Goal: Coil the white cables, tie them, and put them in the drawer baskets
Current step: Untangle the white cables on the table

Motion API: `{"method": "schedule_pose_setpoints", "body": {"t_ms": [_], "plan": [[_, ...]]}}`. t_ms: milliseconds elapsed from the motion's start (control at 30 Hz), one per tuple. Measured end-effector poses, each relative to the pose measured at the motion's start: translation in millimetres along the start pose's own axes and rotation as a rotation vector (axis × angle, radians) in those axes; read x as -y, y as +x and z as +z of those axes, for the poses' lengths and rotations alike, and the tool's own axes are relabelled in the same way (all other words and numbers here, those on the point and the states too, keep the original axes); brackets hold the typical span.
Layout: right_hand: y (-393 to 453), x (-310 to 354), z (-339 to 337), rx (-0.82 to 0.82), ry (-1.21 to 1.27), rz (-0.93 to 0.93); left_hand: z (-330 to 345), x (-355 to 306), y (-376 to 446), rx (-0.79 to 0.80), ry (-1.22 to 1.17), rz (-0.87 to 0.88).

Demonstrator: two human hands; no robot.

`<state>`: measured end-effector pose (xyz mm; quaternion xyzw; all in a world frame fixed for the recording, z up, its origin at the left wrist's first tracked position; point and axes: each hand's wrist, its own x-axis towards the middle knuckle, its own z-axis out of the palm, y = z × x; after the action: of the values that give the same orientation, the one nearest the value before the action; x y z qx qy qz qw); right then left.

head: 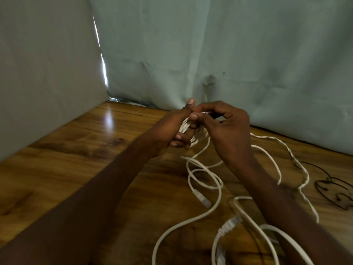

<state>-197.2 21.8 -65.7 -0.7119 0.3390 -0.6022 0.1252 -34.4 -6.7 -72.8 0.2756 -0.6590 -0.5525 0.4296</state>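
white cable coil (186, 129): i see left hand (172, 129) gripping it
right hand (225, 129): pinching a strand at coil top
slack: trails down-right onto table (76, 150)

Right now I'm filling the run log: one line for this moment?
step: coiling | left hand: holds coil | right hand: pinches cable at coil | loose cables: on table

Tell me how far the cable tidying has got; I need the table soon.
Early. The left hand grips a small white coil while the right hand works at it. Loose white cables still sprawl over the table. No drawer baskets are in view.
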Motion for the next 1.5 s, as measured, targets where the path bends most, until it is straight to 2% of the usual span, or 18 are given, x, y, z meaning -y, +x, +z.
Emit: {"method": "schedule_pose_setpoints", "body": {"t_ms": [133,233,300,400,467,567,733,900,1067,1300,1500], "plan": [[2,-3,0,0.006,-0.062,-0.013,1,-3,-1,0.077,-0.184,-0.058],[4,-2,-2,0.040,-0.063,-0.025,-3,2,5,-0.020,-0.336,-0.040],[3,0,-2,0.130,-0.055,-0.025,-6,7,10,-0.126,-0.369,-0.020],[0,8,3,0.272,-0.044,-0.063,-9,8,7,-0.339,-0.257,-0.024],[-1,12,6,0.267,-0.028,-0.094,-7,8,4,-0.365,-0.097,-0.028],[1,15,2,0.194,-0.002,-0.097,2,3,-2,-0.313,0.024,-0.005],[6,6,-5,0.069,-0.013,-0.007,14,-2,-3,-0.163,0.017,0.048],[10,-6,-12,-0.073,0.013,0.071,15,-5,-3,-0.009,-0.119,-0.007],[5,-3,-4,-0.091,0.115,0.184,10,-12,-8,0.100,-0.229,-0.080],[-4,3,13,-0.062,0.110,0.170,4,-8,-6,0.178,-0.357,-0.130],[-2,-7,12,-0.213,0.231,0.385,22,-2,-1,0.151,-0.316,-0.126]]}}
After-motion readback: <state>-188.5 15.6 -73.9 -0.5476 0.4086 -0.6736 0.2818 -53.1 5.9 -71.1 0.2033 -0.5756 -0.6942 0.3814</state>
